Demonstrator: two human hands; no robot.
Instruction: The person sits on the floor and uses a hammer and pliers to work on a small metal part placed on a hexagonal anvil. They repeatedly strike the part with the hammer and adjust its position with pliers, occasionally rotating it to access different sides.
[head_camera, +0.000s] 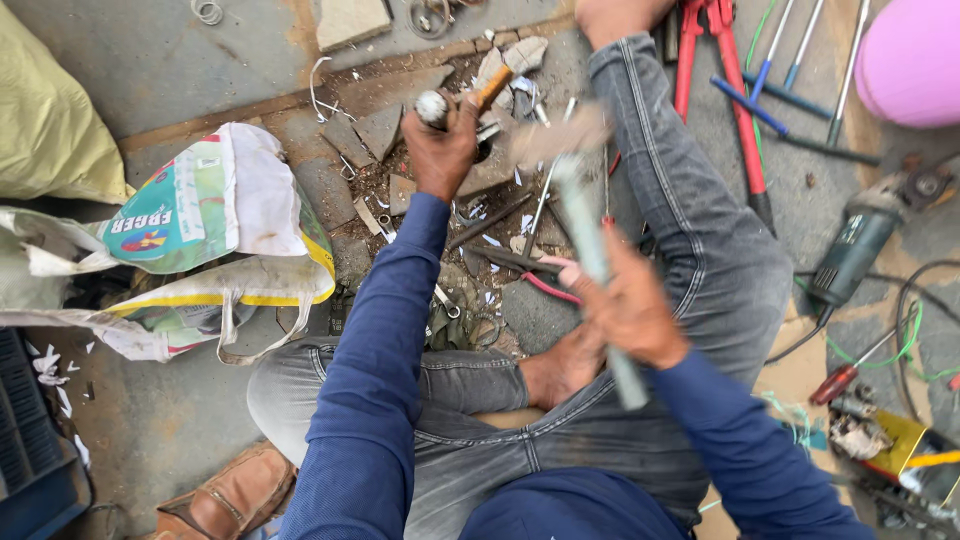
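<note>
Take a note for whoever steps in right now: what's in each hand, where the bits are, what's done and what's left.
Left hand: closed around a small round-headed metal part with an orange-brown piece by it, held over the rubble.
Right hand: gripping a hammer, blurred in mid-swing.
Things: stone fragments and white chips on the ground ahead; pliers with pink handles by the right hand; red bolt cutters and an angle grinder to the right; printed sack to the left.
Done: stone already broken up.
Left: the held part is not yet set down.
</note>
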